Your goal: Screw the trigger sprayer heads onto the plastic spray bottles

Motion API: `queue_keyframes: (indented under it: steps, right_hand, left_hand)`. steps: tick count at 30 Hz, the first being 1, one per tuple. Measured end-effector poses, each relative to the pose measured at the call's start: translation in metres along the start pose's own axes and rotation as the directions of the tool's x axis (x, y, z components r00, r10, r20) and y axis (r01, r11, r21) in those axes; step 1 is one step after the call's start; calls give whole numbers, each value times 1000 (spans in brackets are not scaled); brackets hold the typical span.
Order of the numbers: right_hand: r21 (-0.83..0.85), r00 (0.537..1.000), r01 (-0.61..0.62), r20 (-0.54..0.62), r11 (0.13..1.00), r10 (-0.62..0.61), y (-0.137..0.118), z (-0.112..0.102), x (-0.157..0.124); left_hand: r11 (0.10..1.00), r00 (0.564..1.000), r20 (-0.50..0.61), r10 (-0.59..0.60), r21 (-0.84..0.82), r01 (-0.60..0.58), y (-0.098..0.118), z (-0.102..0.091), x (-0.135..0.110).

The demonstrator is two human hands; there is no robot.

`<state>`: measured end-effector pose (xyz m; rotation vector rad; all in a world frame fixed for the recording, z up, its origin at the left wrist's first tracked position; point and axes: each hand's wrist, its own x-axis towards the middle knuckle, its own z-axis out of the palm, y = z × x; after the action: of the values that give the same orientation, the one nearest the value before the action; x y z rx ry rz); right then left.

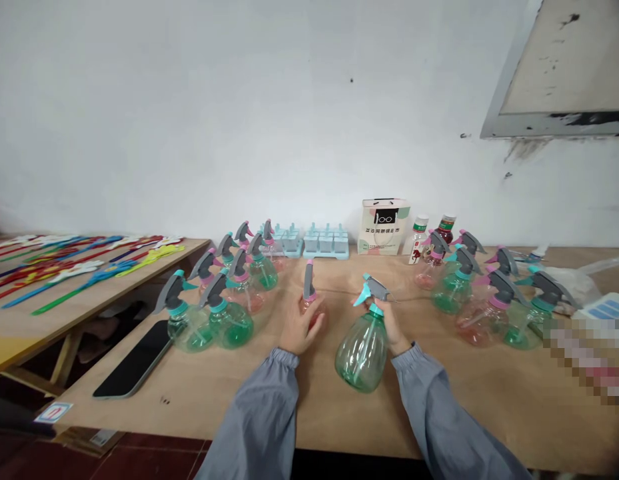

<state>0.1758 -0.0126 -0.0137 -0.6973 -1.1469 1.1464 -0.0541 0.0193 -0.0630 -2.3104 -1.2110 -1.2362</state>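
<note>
Gripping clear pink plastic spray bottle (310, 288) w/ L hand (302, 325), round-bellied green plastic spray bottle (362, 353) w/ R hand (394, 328) at neck; prob light, slick, thin-walled; best held there.

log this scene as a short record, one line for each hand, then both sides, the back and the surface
left hand: fingers around a translucent pink plastic spray bottle with grey trigger head
right hand: holds a translucent green plastic spray bottle with turquoise collar near its neck, tilted
left side: green and pink spray bottles, black-screened phone
right side: similar pink and green bottles
back: light-blue plastic moulds, printed paper bag
surface: brown wooden table
</note>
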Motion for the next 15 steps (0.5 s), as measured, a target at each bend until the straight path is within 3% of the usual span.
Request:
queue_keyframes:
  steps: [3, 8, 12, 15]
  right_hand:
    - [3, 999, 41, -14, 999, -41, 1, 0, 0]
    - [-6, 1000, 7, -5, 1000, -7, 8, -3, 3]
    - [-43, 988, 65, -136, 997, -70, 11, -5, 4]
    - [-67, 981, 109, -151, 992, -119, 9, -4, 4]
  left_hand:
    - [1000, 1000, -9, -7, 5, 7, 1, 0, 0]
    - [1000, 1000, 6, 2, -1, -2, 0, 0, 0]
    - [1000, 1000, 15, -21, -9, 21, 0, -1, 0]
    - [1000, 1000, 9, -13, 1, 13, 1, -1, 0]
